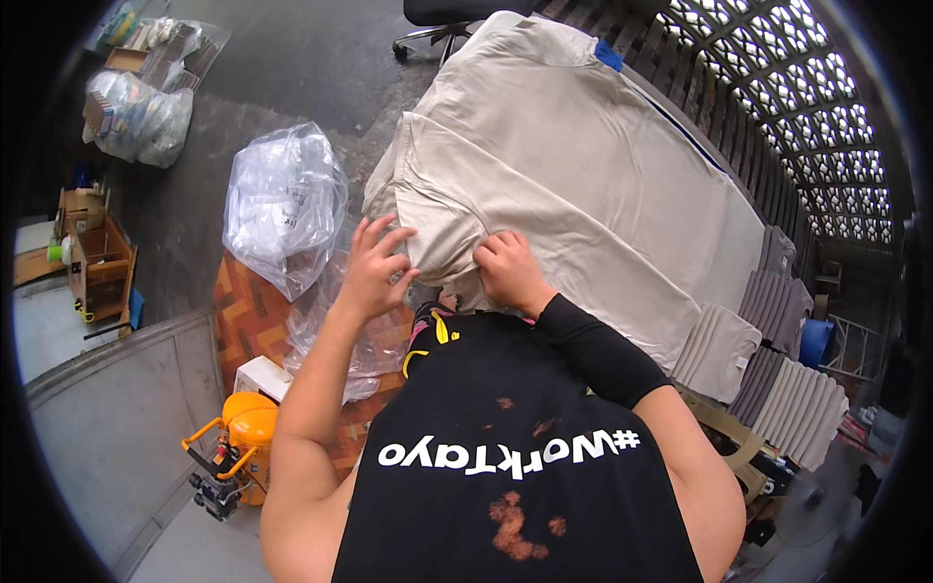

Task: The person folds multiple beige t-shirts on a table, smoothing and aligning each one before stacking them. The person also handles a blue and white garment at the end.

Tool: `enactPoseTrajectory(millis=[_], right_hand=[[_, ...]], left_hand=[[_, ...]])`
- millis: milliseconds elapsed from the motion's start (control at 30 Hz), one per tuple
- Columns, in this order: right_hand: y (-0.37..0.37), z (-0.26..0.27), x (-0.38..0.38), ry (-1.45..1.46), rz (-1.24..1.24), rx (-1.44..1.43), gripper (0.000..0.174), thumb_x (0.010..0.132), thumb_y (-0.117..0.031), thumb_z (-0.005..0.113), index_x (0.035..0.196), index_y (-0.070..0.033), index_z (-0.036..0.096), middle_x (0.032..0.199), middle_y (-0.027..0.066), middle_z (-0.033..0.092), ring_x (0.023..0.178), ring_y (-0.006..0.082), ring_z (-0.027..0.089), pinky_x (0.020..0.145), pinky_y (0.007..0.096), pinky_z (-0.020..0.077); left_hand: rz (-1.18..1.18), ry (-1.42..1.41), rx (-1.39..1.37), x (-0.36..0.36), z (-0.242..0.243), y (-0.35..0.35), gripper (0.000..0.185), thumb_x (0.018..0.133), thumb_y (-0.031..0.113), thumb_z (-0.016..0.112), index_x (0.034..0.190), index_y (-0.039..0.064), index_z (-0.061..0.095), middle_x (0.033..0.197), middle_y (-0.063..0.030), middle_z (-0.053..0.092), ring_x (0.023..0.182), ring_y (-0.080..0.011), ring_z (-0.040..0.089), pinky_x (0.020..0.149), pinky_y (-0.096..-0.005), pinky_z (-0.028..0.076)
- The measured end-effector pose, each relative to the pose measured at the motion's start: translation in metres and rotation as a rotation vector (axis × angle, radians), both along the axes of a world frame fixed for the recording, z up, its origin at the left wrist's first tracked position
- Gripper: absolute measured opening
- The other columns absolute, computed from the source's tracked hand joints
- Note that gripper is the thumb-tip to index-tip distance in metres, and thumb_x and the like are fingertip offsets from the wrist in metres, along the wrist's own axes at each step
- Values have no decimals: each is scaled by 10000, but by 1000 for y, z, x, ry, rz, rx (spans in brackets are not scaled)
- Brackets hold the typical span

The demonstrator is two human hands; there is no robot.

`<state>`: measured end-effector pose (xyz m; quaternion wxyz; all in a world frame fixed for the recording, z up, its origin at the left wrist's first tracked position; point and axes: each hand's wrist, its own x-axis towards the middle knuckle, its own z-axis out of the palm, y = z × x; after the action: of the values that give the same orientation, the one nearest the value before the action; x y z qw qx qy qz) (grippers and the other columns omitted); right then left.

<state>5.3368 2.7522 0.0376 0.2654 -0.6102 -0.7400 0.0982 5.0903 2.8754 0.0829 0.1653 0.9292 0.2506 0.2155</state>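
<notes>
A large beige garment [568,160], seemingly a shirt, lies spread over a table before me, with a folded sleeve part at its near left end. My right hand [506,266] pinches the cloth near that end, its fingers curled into it. At the garment's left edge is my left hand [379,262], fingers spread and thumb near the index finger; whether it grips the cloth edge is not clear. Some of the cloth hangs over the table edge towards my body. A small blue piece [608,55] shows at the far edge of the garment.
Folded beige and grey garments [718,353] are stacked in rows at the right. A clear plastic bag [284,208] with white contents lies at the left, above parquet-patterned flooring [255,313]. An orange air compressor [248,444] stands lower left. A wheeled chair [437,29] is beyond the table.
</notes>
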Motion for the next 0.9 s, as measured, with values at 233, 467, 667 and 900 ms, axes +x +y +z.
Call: enactPoseTrajectory(millis=[233,467,667,900], right_hand=[[5,-20,28,1596,-807,-422,122,903,-49,665,1001,-29,596,884,46,653,788,102,593,689,249,486],[-12,-24,15,1290,-846,-249,455,907,6,647,1337,-28,503,951,64,656,821,110,611,745,241,496],[-9,-20,13,1232,-712,-216,446,844,-61,685,1281,-83,601,913,90,682,790,155,652,724,275,522],[1,-28,31,630,-694,-304,410,813,-231,719,1191,-83,652,983,170,656,913,317,654,833,380,527]], left_hand=[[375,-335,-1265,74,-35,84,260,919,263,685,962,7,664,718,48,567,669,-61,491,666,-235,432],[313,-398,-1124,71,-66,99,323,873,102,695,1151,-41,615,925,-5,618,776,-54,533,725,-220,445],[425,-63,-764,80,-75,77,377,859,122,723,1191,-9,601,912,-27,660,864,-100,598,750,-256,475],[301,139,-117,100,-50,55,311,814,70,681,1119,60,624,933,-99,650,987,-285,596,883,-400,448]])
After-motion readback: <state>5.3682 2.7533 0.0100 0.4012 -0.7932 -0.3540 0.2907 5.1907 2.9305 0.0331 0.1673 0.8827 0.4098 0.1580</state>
